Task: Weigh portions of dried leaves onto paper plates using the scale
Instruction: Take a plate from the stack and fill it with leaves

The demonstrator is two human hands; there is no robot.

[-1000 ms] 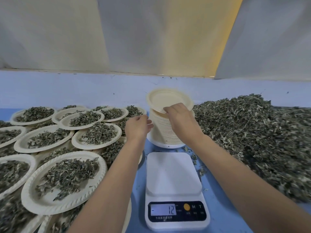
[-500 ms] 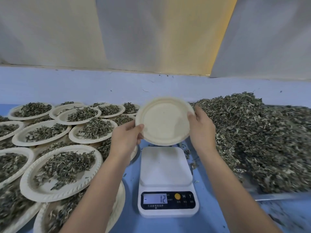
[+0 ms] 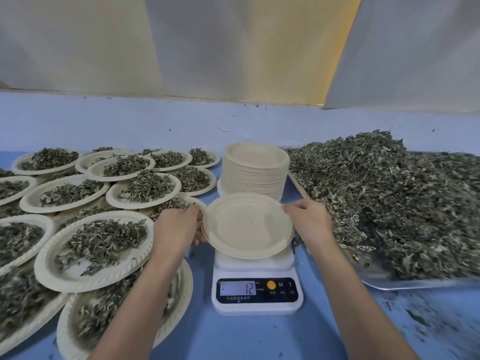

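1. Over the scale (image 3: pixel 257 294), in the head view, an empty paper plate (image 3: pixel 248 226) is sitting level on or just above the weighing platform; I cannot tell whether it is touching.
2. Both hands are holding it: the left hand (image 3: pixel 176 227) is gripping the rim on the scale's left side with curled fingers, and the right hand (image 3: pixel 309 222) is pinching the rim on the scale's right side.
3. Left of the scale, many filled plates (image 3: pixel 96 245) are lying overlapped on the counter (image 3: pixel 259 336), so much of the weighing is looking done.
4. Behind the scale a tall stack of plates (image 3: pixel 255 172) is waiting, and right of the scale a pile of dried leaves (image 3: pixel 384 198) is filling a tray (image 3: pixel 415 283), so plenty is remaining; this portion is only beginning, with no leaves on the plate.
5. Compared with half a second ago, the plate is coming down: then it was being held tilted toward the camera, above and behind the scale; now it is lying flat over the platform.
6. The display (image 3: pixel 237 288) is showing the same minus 12 as earlier, so the plate's weight is not registering yet.
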